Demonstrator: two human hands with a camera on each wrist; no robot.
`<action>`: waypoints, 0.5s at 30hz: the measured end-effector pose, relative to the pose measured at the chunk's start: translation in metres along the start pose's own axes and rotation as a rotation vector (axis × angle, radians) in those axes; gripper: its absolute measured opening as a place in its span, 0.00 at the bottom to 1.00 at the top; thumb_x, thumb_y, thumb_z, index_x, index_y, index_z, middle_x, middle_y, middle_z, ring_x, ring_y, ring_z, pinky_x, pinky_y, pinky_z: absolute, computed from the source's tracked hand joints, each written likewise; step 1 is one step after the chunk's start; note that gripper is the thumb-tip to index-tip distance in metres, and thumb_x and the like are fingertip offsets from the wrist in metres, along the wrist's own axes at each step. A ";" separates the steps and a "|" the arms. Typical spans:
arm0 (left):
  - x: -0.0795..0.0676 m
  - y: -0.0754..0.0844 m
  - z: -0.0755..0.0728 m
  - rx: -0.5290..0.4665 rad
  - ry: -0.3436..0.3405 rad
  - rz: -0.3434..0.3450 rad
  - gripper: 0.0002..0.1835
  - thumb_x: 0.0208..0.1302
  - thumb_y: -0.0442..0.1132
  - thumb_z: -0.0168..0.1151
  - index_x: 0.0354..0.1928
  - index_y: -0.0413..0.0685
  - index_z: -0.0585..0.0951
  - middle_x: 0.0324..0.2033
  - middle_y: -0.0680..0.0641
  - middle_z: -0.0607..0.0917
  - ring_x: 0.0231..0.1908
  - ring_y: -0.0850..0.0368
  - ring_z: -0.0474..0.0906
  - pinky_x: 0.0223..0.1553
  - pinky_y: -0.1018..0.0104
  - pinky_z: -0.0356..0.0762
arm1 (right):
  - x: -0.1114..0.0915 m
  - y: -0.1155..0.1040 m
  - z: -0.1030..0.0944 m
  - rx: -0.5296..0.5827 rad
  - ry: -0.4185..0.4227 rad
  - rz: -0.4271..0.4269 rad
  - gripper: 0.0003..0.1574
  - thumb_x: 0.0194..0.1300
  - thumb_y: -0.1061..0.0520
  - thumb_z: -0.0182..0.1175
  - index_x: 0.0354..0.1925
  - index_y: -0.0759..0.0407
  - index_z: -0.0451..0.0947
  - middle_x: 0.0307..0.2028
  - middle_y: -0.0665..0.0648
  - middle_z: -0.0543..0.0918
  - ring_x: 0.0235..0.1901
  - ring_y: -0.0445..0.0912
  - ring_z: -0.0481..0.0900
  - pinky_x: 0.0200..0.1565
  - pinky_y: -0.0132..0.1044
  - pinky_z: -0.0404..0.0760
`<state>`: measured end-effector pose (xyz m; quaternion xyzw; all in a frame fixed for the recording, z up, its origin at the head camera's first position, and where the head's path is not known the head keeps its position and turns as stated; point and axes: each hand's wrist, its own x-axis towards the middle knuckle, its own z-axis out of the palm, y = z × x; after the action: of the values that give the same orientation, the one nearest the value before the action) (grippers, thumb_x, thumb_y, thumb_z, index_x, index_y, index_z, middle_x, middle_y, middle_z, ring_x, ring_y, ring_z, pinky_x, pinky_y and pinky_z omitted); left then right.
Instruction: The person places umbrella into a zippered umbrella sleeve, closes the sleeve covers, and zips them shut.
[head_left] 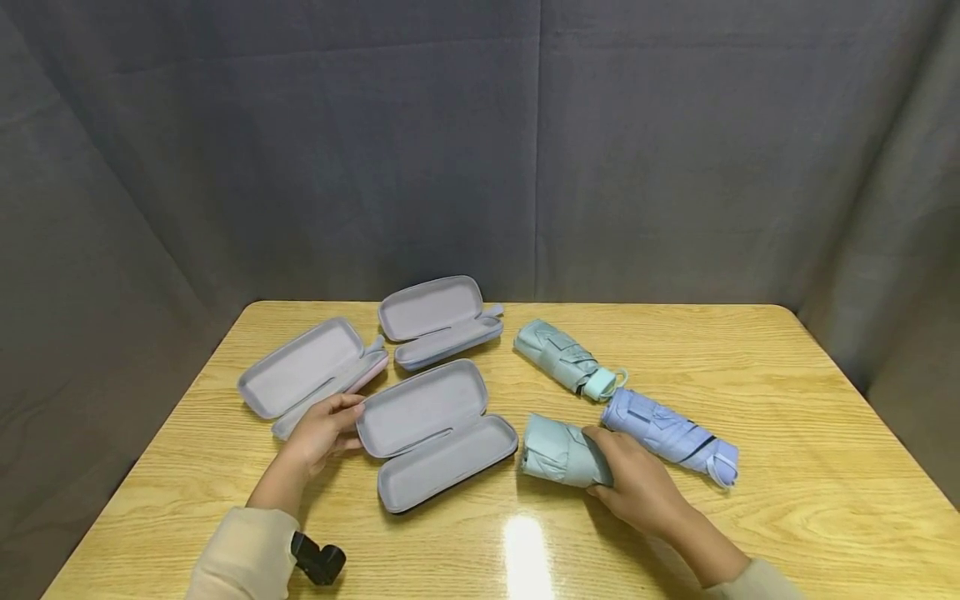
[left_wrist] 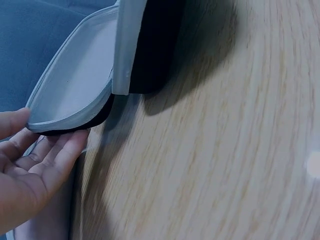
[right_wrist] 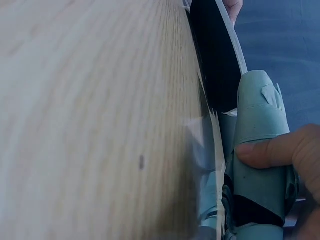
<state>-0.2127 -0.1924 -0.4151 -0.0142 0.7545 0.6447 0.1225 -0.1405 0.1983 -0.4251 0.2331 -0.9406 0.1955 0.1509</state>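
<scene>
My left hand (head_left: 324, 435) holds the left end of an open case (head_left: 446, 467) with a grey lining and a black outside. In the left wrist view, the thumb lies at the rim of the case (left_wrist: 75, 75) and the fingers (left_wrist: 62, 150) are under its black shell. Right of that case, my right hand (head_left: 637, 479) grips a folded pale green umbrella (head_left: 562, 452). In the right wrist view, the thumb lies across the rolled umbrella (right_wrist: 260, 115); the far fingers are mostly hidden behind it.
Two more open grey-lined cases stand behind: one with a pink outside (head_left: 303, 371) at left, one with a blue outside (head_left: 435, 312) at the back. A second green umbrella (head_left: 555, 354) and a blue-violet umbrella (head_left: 667, 429) lie at right on the wooden table (head_left: 810, 517).
</scene>
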 end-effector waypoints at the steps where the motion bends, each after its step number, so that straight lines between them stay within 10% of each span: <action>1: 0.000 0.000 0.000 -0.002 0.001 -0.001 0.20 0.63 0.38 0.47 0.53 0.30 0.63 0.45 0.39 0.68 0.38 0.54 0.70 0.38 0.62 0.73 | 0.001 -0.001 0.000 0.006 0.004 -0.001 0.42 0.33 0.62 0.70 0.51 0.62 0.65 0.43 0.61 0.75 0.44 0.54 0.71 0.42 0.48 0.70; 15: 0.001 0.002 0.006 -0.005 -0.020 0.017 0.21 0.64 0.38 0.47 0.54 0.30 0.63 0.48 0.38 0.66 0.41 0.53 0.70 0.40 0.60 0.72 | 0.014 -0.008 0.002 0.047 0.038 -0.060 0.43 0.34 0.61 0.70 0.52 0.62 0.65 0.45 0.59 0.75 0.46 0.53 0.70 0.46 0.48 0.68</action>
<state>-0.2135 -0.1864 -0.4142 -0.0020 0.7518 0.6476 0.1244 -0.1489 0.1853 -0.4187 0.2612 -0.9252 0.2173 0.1688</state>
